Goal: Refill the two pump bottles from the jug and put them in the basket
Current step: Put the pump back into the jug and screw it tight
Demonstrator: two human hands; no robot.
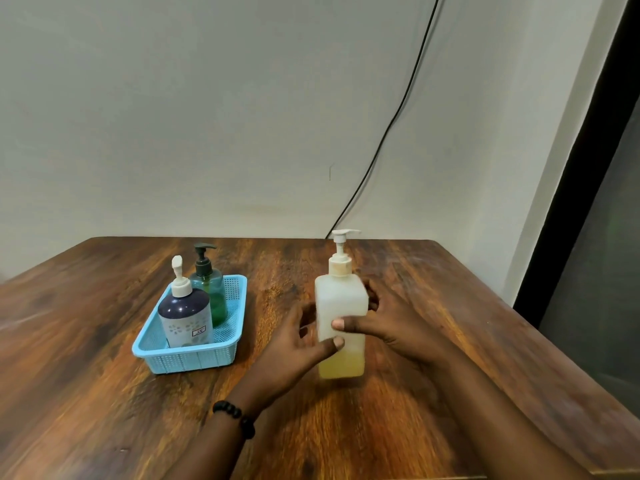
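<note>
Head view: both hands clasped round one translucent square pump bottle (pixel 341 320), upright on the wooden counter (pixel 450 306) just right of the blue basket (pixel 194 355). Left hand (pixel 298 344) on the bottle's near-left face, thumb across the front; right hand (pixel 384 323) round its right side, fingers (pixel 372 294) wrapped behind, thumb in front. Yellowish liquid only in the lower part. Inside the basket: dark-bodied pump bottle (pixel 185 315) at the front, green pump bottle (pixel 209 292) touching behind it.

Risks, as judged: tall, narrow bottle liable to tip against the basket wall if carried across carelessly; little free floor left in the basket, so possible knocking of the two bottles already there; slipping likely if the plastic is wet with soap.

Count: three pump bottles, one basket, two hands, one beaded bracelet (pixel 235 415) on the left wrist, one black cable (pixel 391 119) on the wall. No jug visible.
</note>
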